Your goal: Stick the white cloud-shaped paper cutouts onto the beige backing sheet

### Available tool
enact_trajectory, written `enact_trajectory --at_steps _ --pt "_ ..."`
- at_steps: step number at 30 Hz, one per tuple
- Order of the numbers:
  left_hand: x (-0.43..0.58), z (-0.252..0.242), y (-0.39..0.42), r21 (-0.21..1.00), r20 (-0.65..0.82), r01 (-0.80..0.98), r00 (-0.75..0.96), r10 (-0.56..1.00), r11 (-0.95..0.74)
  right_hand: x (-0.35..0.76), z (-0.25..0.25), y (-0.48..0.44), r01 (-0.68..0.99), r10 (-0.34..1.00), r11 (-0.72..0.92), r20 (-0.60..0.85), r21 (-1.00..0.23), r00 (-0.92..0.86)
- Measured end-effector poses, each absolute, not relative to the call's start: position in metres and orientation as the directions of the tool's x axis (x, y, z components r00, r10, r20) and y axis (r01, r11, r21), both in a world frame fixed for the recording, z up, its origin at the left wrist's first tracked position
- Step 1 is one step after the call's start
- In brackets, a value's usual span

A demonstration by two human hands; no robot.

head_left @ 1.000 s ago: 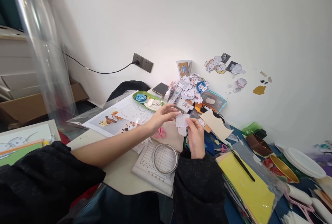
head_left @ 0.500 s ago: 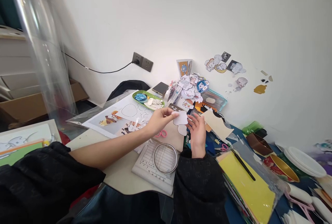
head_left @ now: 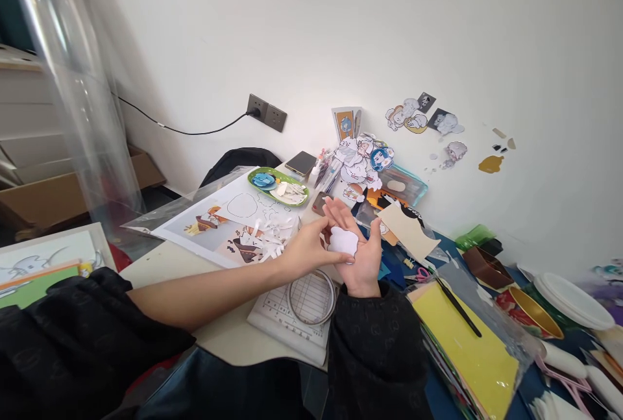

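Note:
A small white paper cutout point(head_left: 343, 241) with a wavy edge is pinched between the thumb and fingers of my left hand point(head_left: 307, 246). It lies over the palm of my right hand point(head_left: 368, 263), which is turned up with its fingers stretched out. Below my hands, a metal ring point(head_left: 291, 303) rests on a pad printed with a grid point(head_left: 272, 309). White paper scraps point(head_left: 275, 238) and a printed cartoon sheet point(head_left: 195, 248) lie left of my left hand.
A green tray point(head_left: 252, 180) with blue and white cut pieces stands behind the sheet, near a phone point(head_left: 300, 163). Cartoon cutouts point(head_left: 357, 163) stand by the wall. On the right are yellow paper point(head_left: 467, 335), a black pen-like tool point(head_left: 457, 306) and a gold-rimmed bowl point(head_left: 525, 313).
My left hand has brought the white cutout down and slightly right, onto my right palm. My right hand has turned palm up beneath it. The pink scissors on the table are now hidden.

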State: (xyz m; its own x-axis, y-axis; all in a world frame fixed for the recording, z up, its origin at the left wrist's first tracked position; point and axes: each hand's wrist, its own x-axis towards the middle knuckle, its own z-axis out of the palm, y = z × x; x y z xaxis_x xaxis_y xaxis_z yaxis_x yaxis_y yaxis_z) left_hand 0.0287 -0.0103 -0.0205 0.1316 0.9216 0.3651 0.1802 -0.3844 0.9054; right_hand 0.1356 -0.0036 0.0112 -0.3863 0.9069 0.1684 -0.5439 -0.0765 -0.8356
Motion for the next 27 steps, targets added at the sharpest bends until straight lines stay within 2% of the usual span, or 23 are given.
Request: enact_trajectory --at_steps 4,8,11,22,27 --pt "0.0279 -0.0172 -0.0126 0.863 0.448 0.214 0.099 0.889 -0.459 0.1367 0.0178 -0.0082 -0.482 0.896 -0.055 0.17 -0.875 -0.41" --pt "0.0274 -0.0143 -0.015 0.818 0.511 0.265 0.072 0.857 -0.51 0.1371 0.0182 -0.0113 -0.521 0.894 -0.055 0.191 -0.852 -0.406" --pt "0.0263 -0.0124 -0.0146 0.833 0.501 0.248 0.046 0.864 -0.495 0.1359 0.0162 -0.0119 -0.557 0.889 -0.078 0.196 -0.827 -0.415" --pt "0.0231 -0.0132 -0.0088 0.885 0.457 0.143 -0.091 0.885 -0.443 0.1297 0.0101 -0.014 -0.517 0.833 -0.15 0.174 -0.843 -0.525" --pt "0.0224 -0.0106 -0.0078 0.898 0.439 0.067 -0.088 0.894 -0.434 0.1342 0.0106 -0.0105 -0.582 0.873 -0.095 0.213 -0.808 -0.438"
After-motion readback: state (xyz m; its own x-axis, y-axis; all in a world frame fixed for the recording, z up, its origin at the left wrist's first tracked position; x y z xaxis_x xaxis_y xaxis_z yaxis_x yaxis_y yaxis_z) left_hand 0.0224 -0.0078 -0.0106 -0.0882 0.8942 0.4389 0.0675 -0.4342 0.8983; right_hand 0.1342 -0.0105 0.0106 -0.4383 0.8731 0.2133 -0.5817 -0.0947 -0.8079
